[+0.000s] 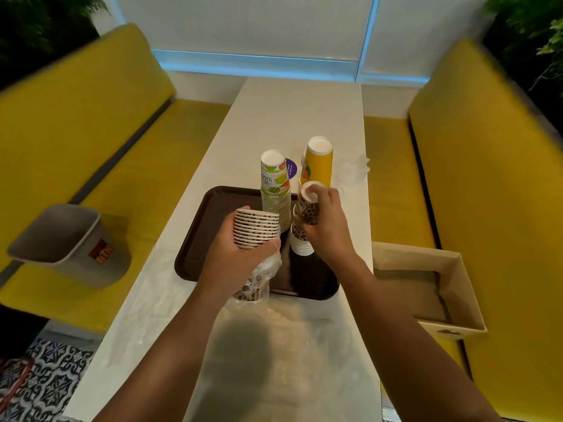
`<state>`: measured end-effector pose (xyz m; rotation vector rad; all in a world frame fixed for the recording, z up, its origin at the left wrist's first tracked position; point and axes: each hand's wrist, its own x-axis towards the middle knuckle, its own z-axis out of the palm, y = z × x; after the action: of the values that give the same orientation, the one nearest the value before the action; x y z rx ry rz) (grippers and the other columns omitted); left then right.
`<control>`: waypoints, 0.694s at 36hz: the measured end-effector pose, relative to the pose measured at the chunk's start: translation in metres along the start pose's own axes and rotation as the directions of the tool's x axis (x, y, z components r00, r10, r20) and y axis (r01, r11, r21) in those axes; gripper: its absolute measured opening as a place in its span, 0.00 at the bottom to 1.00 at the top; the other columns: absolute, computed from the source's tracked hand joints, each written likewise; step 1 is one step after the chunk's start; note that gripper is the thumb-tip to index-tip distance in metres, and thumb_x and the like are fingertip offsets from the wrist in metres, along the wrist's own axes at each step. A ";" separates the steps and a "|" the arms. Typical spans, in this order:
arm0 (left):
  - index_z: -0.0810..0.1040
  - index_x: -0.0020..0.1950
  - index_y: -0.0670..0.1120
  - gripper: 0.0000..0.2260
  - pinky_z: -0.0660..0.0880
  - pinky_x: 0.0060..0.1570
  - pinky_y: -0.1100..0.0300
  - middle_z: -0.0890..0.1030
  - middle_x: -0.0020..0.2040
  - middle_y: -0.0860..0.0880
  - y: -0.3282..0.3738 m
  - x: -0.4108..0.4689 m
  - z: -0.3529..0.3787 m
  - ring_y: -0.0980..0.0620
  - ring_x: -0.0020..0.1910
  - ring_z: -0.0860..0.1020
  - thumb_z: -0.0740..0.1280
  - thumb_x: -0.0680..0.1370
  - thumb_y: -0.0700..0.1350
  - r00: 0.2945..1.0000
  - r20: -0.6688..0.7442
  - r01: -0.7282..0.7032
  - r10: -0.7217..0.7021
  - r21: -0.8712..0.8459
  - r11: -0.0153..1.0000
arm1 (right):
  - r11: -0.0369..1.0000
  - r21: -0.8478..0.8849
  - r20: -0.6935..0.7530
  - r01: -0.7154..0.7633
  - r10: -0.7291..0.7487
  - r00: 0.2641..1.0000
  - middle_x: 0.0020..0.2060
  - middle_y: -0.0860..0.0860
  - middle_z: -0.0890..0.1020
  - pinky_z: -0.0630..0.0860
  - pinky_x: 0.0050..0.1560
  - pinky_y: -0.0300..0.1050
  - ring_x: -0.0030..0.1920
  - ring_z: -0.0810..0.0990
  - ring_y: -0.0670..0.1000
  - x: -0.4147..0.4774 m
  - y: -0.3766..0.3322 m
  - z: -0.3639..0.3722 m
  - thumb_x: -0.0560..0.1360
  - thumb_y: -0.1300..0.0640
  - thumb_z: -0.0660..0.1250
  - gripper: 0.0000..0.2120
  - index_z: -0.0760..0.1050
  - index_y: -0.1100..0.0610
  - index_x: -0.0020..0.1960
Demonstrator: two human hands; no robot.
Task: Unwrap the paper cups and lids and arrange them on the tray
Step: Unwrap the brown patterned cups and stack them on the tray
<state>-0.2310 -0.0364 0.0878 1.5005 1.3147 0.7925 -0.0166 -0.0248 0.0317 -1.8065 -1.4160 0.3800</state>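
A dark brown tray lies on the white table. My left hand grips a stack of leopard-print cups still partly in its clear plastic wrap, held over the tray's near left part. My right hand grips an upside-down leopard-print cup on top of a short stack of the same cups standing on the tray. A tall stack of green fruit-print cups stands upside down at the tray's far edge. Behind it is a yellow cup stack.
Crumpled clear wrap lies on the table at the far right. An open cardboard box sits on the right yellow bench, a grey bin on the left bench. Clear plastic sheet covers the near table.
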 end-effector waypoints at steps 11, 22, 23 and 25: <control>0.73 0.70 0.55 0.28 0.77 0.46 0.67 0.81 0.57 0.57 -0.001 0.001 0.001 0.58 0.56 0.80 0.79 0.73 0.54 0.999 0.026 0.021 -0.024 0.091 0.996 | 0.996 0.080 -0.151 0.046 -0.034 0.988 0.73 0.50 0.68 0.73 0.69 0.46 0.71 0.70 0.54 -0.017 -0.009 -0.002 0.80 0.51 0.72 0.12 0.79 0.47 0.63; 0.74 0.67 0.56 0.26 0.80 0.50 0.62 0.82 0.54 0.57 0.006 -0.004 0.007 0.57 0.54 0.82 0.80 0.73 0.52 0.994 0.106 -0.002 -0.005 0.064 0.998 | 0.855 0.469 0.195 0.223 -0.347 0.918 0.59 0.49 0.79 0.77 0.64 0.46 0.64 0.78 0.50 -0.023 -0.058 -0.045 0.81 0.59 0.70 0.07 0.84 0.62 0.49; 0.74 0.68 0.56 0.26 0.80 0.50 0.62 0.82 0.55 0.58 0.008 -0.005 0.007 0.58 0.53 0.82 0.80 0.73 0.52 0.994 0.113 -0.005 -0.002 0.058 0.998 | 0.842 0.492 0.166 0.221 -0.340 0.925 0.59 0.51 0.79 0.78 0.65 0.48 0.64 0.78 0.51 -0.024 -0.058 -0.043 0.81 0.59 0.71 0.06 0.84 0.61 0.49; 0.74 0.68 0.56 0.26 0.78 0.49 0.66 0.82 0.55 0.59 0.010 -0.008 0.006 0.61 0.53 0.82 0.80 0.73 0.51 0.992 0.127 -0.021 0.014 0.053 0.998 | 0.817 0.538 0.087 0.208 -0.300 0.950 0.61 0.54 0.78 0.79 0.66 0.55 0.65 0.78 0.54 -0.027 -0.058 -0.038 0.81 0.61 0.70 0.05 0.84 0.61 0.49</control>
<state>-0.2234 -0.0449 0.0963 1.5806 1.2381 0.6658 -0.0396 -0.0607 0.0922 -1.1440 -1.4688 0.7148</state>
